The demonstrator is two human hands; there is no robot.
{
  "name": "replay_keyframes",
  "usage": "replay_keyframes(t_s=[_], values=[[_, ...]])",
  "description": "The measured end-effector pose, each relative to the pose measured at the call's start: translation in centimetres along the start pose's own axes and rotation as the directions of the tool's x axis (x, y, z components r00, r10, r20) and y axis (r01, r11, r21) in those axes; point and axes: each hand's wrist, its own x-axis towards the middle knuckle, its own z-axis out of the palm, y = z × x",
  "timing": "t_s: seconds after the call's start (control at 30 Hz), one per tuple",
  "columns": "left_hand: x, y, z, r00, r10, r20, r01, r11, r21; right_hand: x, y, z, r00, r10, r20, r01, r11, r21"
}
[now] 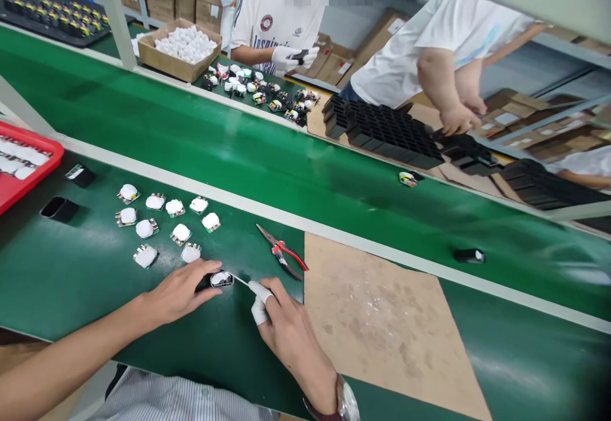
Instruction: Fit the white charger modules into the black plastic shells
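My left hand (179,290) grips a small black plastic housing (204,282), its opening turned to the right and a white-covered insert (221,278) showing inside. Between thumb and index finger, my right hand (292,328) pinches a thin pale tool (241,279); its tip reaches the rim of that opening. White finger cots cover those two fingertips. Just beyond my left hand lie several small circuit boards (146,256) topped with white pads. Needle-nose pliers (281,252) with red and black handles rest beyond my right hand. Two more black housings (60,209) are at the left.
A red tray (52,161) of white-topped parts stands at far left. Brown cardboard (382,325) covers the bench at right. Beyond a pale rail runs a green belt (267,153) carrying a black housing (469,256) and a loose board (408,179). Co-workers handle parts opposite.
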Motion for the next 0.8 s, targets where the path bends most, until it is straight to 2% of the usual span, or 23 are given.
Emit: replay_keyframes(t_s=[0.13, 0.27, 0.47, 0.6, 0.8], values=[[0.1, 0.2, -0.2, 1.0, -0.006, 0.006, 0.006, 1.0, 0.014, 1.0, 0.9, 0.4, 0.999, -0.043, -0.003, 0.043, 0.994, 0.096], [0.2, 0.4, -0.3, 1.0, -0.006, 0.009, 0.006, 1.0, 0.012, 2.0, 1.4, 0.4, 0.991, -0.13, 0.031, 0.125, 0.985, 0.121], [0.5, 0.6, -0.4, 1.0, -0.006, 0.025, 0.006, 1.0, 0.004, 3.1, 0.5, -2.0, 0.967, -0.214, 0.136, 0.221, 0.974, -0.039], [0.7, 0.7, -0.5, 0.999, -0.009, 0.041, 0.009, 1.0, 0.009, 2.5, -0.4, -3.0, 0.981, -0.177, 0.082, 0.183, 0.981, -0.07], [1.1, 0.7, -0.4, 0.993, -0.003, 0.114, 0.0, 1.0, 0.027, 0.5, -1.5, -1.9, 0.988, -0.15, 0.03, 0.153, 0.983, -0.098]])
